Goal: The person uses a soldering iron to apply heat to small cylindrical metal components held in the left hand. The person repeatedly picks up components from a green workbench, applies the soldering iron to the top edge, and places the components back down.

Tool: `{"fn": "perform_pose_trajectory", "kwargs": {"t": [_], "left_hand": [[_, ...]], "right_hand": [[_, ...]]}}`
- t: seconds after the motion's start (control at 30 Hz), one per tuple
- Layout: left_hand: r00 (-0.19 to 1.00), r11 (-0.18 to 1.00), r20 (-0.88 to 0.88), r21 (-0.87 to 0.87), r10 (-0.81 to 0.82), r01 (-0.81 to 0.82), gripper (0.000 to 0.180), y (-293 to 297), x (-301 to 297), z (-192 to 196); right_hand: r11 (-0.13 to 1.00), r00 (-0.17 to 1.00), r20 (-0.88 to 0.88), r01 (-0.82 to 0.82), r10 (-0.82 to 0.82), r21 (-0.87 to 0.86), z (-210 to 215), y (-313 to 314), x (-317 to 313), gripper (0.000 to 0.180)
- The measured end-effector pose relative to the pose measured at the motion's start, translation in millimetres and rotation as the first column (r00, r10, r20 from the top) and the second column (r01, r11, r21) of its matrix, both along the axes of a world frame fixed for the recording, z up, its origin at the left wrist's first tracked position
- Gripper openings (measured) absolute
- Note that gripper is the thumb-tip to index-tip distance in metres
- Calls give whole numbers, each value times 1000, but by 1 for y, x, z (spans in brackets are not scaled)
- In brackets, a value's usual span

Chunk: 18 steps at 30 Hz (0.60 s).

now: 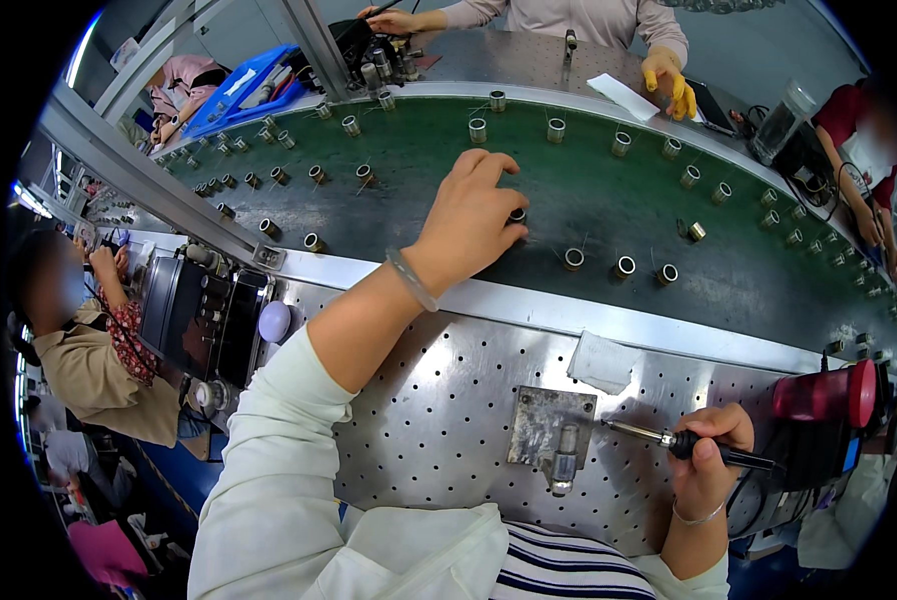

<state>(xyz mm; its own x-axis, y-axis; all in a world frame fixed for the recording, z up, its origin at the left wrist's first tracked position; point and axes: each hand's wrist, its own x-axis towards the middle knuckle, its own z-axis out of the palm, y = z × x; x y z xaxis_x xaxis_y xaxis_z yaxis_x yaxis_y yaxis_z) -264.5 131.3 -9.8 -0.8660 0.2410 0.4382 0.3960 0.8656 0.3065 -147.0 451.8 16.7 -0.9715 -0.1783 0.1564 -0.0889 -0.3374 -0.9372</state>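
Head view, seated at a perforated metal bench (449, 400) facing a green conveyor belt (569, 190) that curves across the frame. Left hand (469, 220) reached out over the belt's near edge, fingers curled down and closed on a small dark-topped cylindrical part (517, 214); only its top edge shows past the fingertips, so the pinch itself is mostly hidden, but the fingers sit around it and it appears to rest on or just above the belt. Right hand (707, 455) low at the bench, fist wrapped firmly round the black handle of a soldering iron (669, 437), tip pointing left toward a small scorched metal fixture plate (552, 425) with a short upright holder (565, 465) at its front; tip hangs just beside the plate's right edge, not touching the holder. The holder looks unoccupied, as far as can be told. Judgement on progress: the part under the left hand is not yet at the fixture, so the present cycle reads as early, part at the belt, iron waiting, no joint being made. Many like metal cylinders (619, 266) stand spaced along the belt, three just right of the hand, wire leads visible on some; whether those are finished or waiting cannot be told. A folded white cloth (604, 362) lies between belt rail and fixture. A red-capped tool (829, 392) sits at far right. Other people work on the far side and at left
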Motion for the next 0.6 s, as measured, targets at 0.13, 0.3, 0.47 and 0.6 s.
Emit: {"fn": "perform_pose_trajectory", "kwargs": {"t": [0.13, 0.3, 0.47, 0.6], "left_hand": [[986, 974, 130, 216, -101, 71, 18, 13, 17, 20], [443, 482, 510, 857, -738, -184, 26, 33, 73, 45], [328, 302, 434, 873, -839, -384, 29, 47, 101, 32], [390, 141, 311, 902, -867, -407, 25, 56, 114, 19]], "right_hand": [[998, 998, -14, 57, -57, 7, 4, 1, 2, 29], [998, 998, 15, 61, -62, 18, 8, 2, 1, 29], [999, 999, 43, 11, -13, 50, 8, 2, 5, 26], [1000, 999, 48, -26, 26, 2, 8, 4, 7, 20]]}}
